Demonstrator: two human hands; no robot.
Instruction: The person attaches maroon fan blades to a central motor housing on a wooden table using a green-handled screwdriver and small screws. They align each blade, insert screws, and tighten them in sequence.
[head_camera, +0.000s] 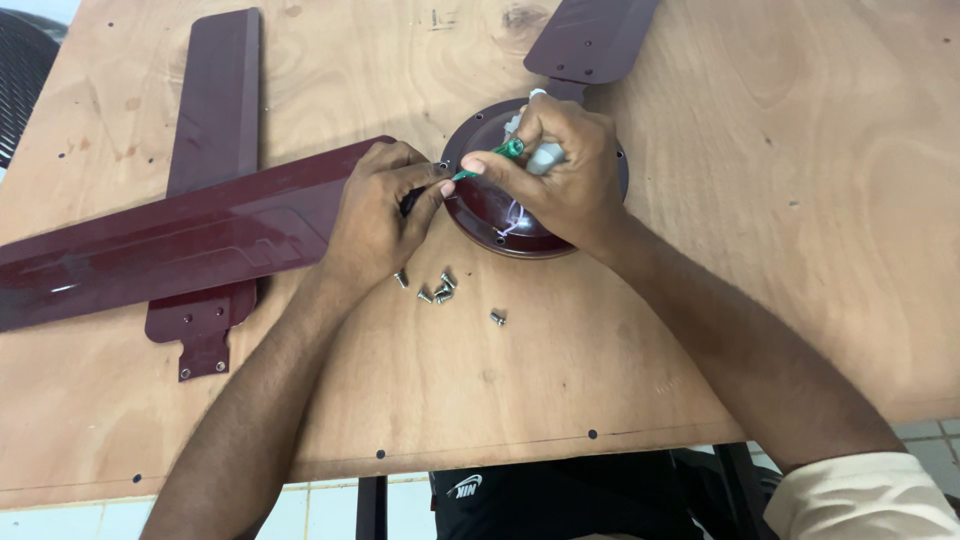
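A round maroon fan motor housing (490, 205) lies on the plywood table (560, 380). My right hand (560, 165) rests over the housing and grips a green-handled screwdriver (495, 155) pointed left at the housing's rim. My left hand (380, 210) presses the inner end of a long maroon fan blade (170, 245) against that rim, fingertips beside the screwdriver tip. Several small silver screws (440, 290) lie loose on the table just below my hands.
A second maroon blade (210, 150) lies upright on the left, partly under the long one, its bracket end near the front. A third blade (590, 38) sticks out past the housing at the top. The table's front edge runs along the bottom.
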